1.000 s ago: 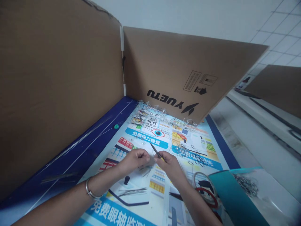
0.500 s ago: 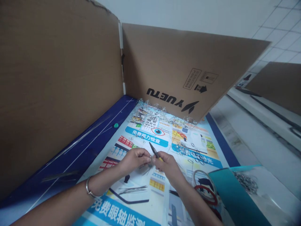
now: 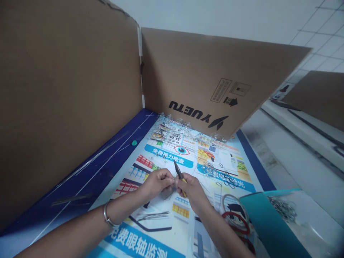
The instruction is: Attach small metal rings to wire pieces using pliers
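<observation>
My right hand (image 3: 192, 190) is closed around a pair of pliers (image 3: 178, 170) with dark jaws and yellow handles; the jaws point up and away from me. Pinched fingers of my left hand (image 3: 160, 183) meet the right fingertips above the printed poster (image 3: 158, 200). A small piece at the left fingertips is too small to make out, and thin wires seem to show just below them. A bunch of cut wires (image 3: 153, 216) lies on the poster nearer to me.
Clear, glassy small pieces (image 3: 182, 129) lie along the standing cardboard panel (image 3: 188, 71). Dark wire loops (image 3: 228, 180) lie to the right. Red-handled scissors (image 3: 233, 215) rest beside a teal-edged container (image 3: 268, 215) with metal bits (image 3: 283, 208). More wires (image 3: 71, 199) lie left.
The whole view has shifted slightly. The pliers stand a little more upright and more of their yellow handle shows below my right fingers. Both hands stay together.
</observation>
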